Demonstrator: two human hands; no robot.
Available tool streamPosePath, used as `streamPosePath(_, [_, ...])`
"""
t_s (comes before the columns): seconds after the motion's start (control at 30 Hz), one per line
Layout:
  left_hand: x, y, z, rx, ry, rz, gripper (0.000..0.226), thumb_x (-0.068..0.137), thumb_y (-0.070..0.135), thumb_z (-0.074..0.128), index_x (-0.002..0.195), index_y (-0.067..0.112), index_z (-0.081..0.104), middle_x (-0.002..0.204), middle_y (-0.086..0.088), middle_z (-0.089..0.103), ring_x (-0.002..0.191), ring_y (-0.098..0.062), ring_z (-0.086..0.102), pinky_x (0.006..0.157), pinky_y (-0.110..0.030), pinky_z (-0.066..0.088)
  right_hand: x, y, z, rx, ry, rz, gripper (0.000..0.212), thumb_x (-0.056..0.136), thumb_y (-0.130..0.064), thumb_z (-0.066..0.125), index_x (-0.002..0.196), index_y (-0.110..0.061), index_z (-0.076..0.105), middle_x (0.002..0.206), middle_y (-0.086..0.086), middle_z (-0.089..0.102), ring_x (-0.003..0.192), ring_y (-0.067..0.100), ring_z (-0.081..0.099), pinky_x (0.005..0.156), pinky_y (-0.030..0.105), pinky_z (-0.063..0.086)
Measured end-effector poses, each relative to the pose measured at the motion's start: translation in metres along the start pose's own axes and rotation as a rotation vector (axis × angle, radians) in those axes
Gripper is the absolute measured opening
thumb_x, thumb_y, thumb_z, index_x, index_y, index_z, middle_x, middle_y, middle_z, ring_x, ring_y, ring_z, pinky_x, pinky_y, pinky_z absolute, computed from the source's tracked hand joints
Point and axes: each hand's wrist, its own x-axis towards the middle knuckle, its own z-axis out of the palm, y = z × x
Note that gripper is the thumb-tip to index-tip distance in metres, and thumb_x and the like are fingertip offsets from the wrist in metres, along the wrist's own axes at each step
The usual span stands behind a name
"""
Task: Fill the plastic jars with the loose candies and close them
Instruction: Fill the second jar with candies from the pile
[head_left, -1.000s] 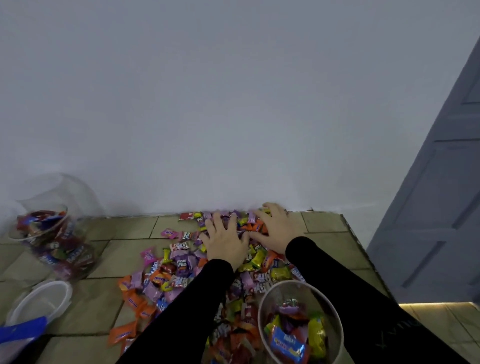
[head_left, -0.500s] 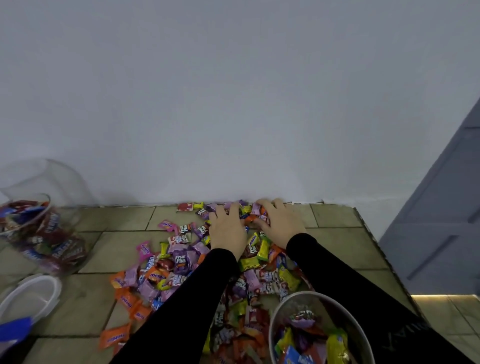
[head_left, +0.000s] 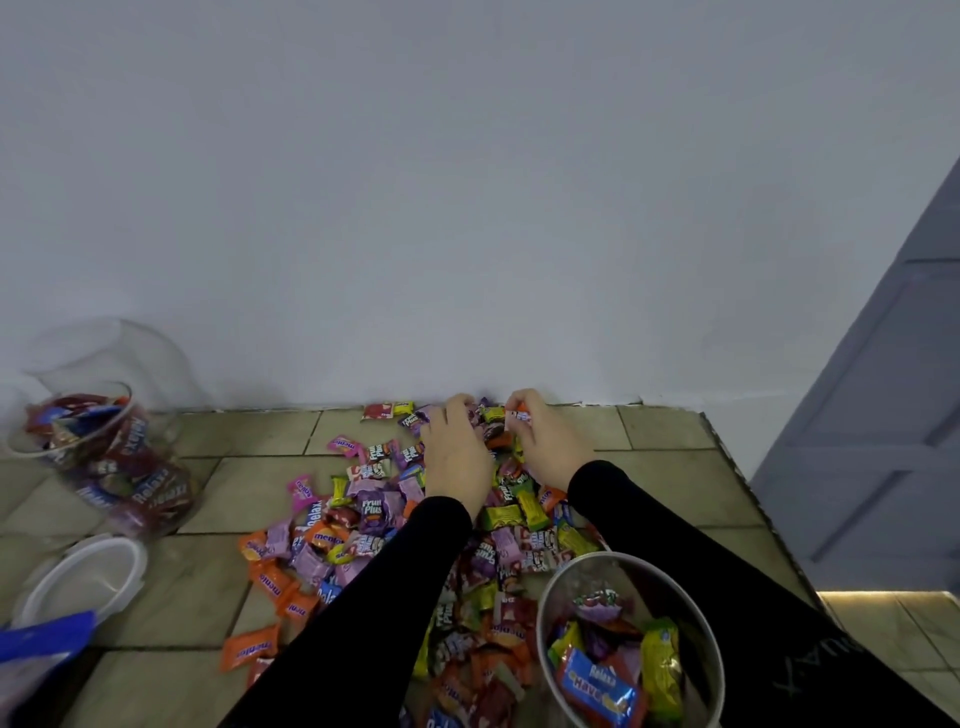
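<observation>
A heap of loose wrapped candies covers the tiled surface in front of me. Both hands reach to its far end by the wall. My left hand lies palm down on the candies with fingers curled into them. My right hand curls its fingers around several candies, an orange-and-white one showing at its fingertips. An open clear plastic jar partly filled with candies stands near me under my right forearm. A second clear jar with candies inside leans tilted at the left.
A white jar lid lies on the tiles at the left, with a blue packet in front of it. The wall runs along the back. The surface's right edge drops off beside a grey door.
Both hands have curled their fingers into the candies by the wall; earlier they lay flatter. The view has shifted slightly, with the near jar now further right and lower.
</observation>
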Motion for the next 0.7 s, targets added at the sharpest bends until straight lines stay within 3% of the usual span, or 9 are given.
streamPosePath(0.17, [-0.005,0.007,-0.006,-0.117,0.039,-0.01,0.035,0.096,0.005,0.047,0.131,0.01,0.045,0.126,-0.013,0.043,0.115,-0.029,0.042,0.094,-0.034,0.034,-0.006,-0.012,-0.006,0.115,0.001,-0.022,0.018,0.103,-0.022,0.037,0.117,-0.02,0.047,0.099,0.003,0.058,0.079,0.015,0.054,0.064,0.026,0.035])
streamPosePath(0.27, [-0.007,0.008,-0.011,-0.181,0.04,-0.021,0.024,0.097,0.007,0.047,0.12,0.007,0.051,0.12,-0.011,0.044,0.114,-0.027,0.043,0.094,-0.032,0.036,-0.01,-0.019,-0.012,0.173,0.012,-0.05,0.018,0.102,-0.018,0.037,0.117,-0.019,0.046,0.099,0.005,0.058,0.064,0.005,0.047,0.056,0.02,0.036])
streamPosePath(0.4, [-0.01,0.013,-0.02,-0.243,0.075,-0.021,0.02,0.098,0.005,0.046,0.117,0.007,0.052,0.117,-0.01,0.043,0.103,-0.021,0.043,0.081,-0.017,0.028,-0.016,-0.027,-0.023,0.214,0.03,-0.068,0.021,0.102,-0.012,0.036,0.119,-0.015,0.047,0.104,0.001,0.053,0.065,-0.004,0.041,0.053,0.009,0.032])
streamPosePath(0.53, [-0.015,0.021,-0.032,-0.347,0.096,-0.04,0.02,0.1,0.008,0.044,0.119,0.01,0.049,0.115,-0.005,0.045,0.095,-0.015,0.043,0.072,-0.013,0.03,-0.022,-0.034,-0.033,0.253,0.082,-0.074,0.022,0.102,-0.009,0.036,0.119,-0.016,0.048,0.12,0.002,0.053,0.087,0.01,0.051,0.066,0.021,0.035])
streamPosePath(0.63, [-0.022,0.029,-0.041,-0.472,0.104,-0.057,0.015,0.101,0.009,0.044,0.114,0.014,0.046,0.107,-0.006,0.055,0.085,-0.017,0.05,0.059,-0.008,0.038,-0.028,-0.04,-0.042,0.276,0.103,-0.071,0.02,0.102,-0.011,0.036,0.113,-0.024,0.046,0.117,0.001,0.053,0.064,0.002,0.044,0.058,0.021,0.034])
streamPosePath(0.7, [-0.028,0.036,-0.047,-0.52,0.112,-0.052,0.013,0.101,0.01,0.044,0.111,0.017,0.045,0.101,-0.006,0.057,0.076,-0.013,0.051,0.055,-0.006,0.038,-0.032,-0.045,-0.05,0.287,0.123,-0.066,0.018,0.102,-0.014,0.036,0.111,-0.027,0.045,0.117,0.002,0.054,0.062,0.002,0.044,0.057,0.021,0.035])
